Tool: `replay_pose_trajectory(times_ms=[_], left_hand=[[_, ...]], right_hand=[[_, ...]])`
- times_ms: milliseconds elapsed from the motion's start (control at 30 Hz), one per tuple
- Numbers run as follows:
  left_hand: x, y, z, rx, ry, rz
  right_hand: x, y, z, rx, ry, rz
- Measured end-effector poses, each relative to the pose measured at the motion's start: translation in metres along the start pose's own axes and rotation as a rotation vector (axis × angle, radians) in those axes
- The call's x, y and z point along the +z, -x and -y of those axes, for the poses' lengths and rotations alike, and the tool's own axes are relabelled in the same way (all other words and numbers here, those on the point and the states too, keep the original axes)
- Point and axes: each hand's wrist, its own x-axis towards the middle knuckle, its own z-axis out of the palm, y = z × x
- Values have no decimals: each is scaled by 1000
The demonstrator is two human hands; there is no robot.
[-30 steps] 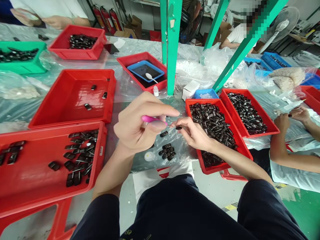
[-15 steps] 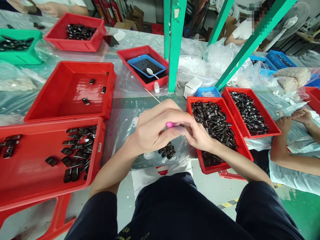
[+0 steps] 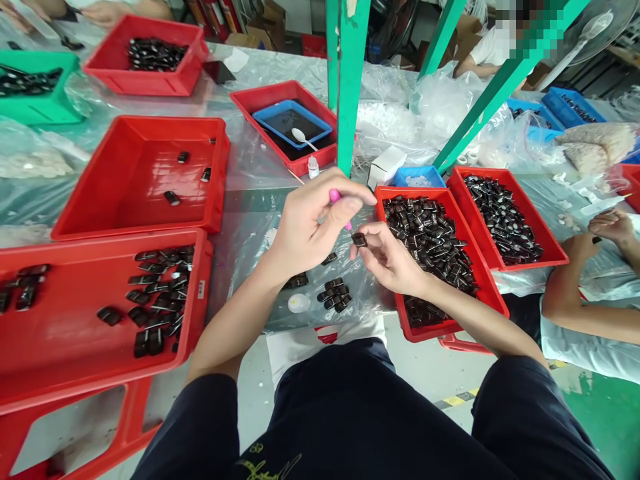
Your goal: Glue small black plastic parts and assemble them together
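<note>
Between the thumb and fingers of my left hand (image 3: 311,220) is a slim pink-handled tool (image 3: 335,196), its end pointing down to the right. My right hand (image 3: 395,261) pinches a small glossy black piece (image 3: 359,239) by its edges, just under the tool's end. Whether tool and piece touch, I cannot tell. On the plastic-covered table below lies a cluster of similar black pieces (image 3: 335,295), with a few more partly hidden under my left forearm. A small whitish round thing (image 3: 299,303) sits left of the cluster.
A red bin heaped with black pieces (image 3: 493,300) stands at my right, another red bin (image 3: 553,257) beyond it. Two larger red bins (image 3: 65,223) (image 3: 100,267) are at my left. A green post (image 3: 347,87) rises ahead, near a small white bottle (image 3: 313,167). A co-worker's hands (image 3: 610,227) are far right.
My hands have drawn apart: the left has risen slightly with the pink tool, the right has turned open to view. The black piece and the tool's lower part now show.
</note>
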Motion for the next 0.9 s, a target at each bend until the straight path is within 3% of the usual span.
replay_pose_trajectory(times_ms=[267, 900], left_hand=[[3, -6, 13, -69, 94, -40], [5, -6, 16, -77, 123, -53]], right_hand=[[2, -2, 1, 66, -270, 3], [1, -4, 6, 67, -315, 3]])
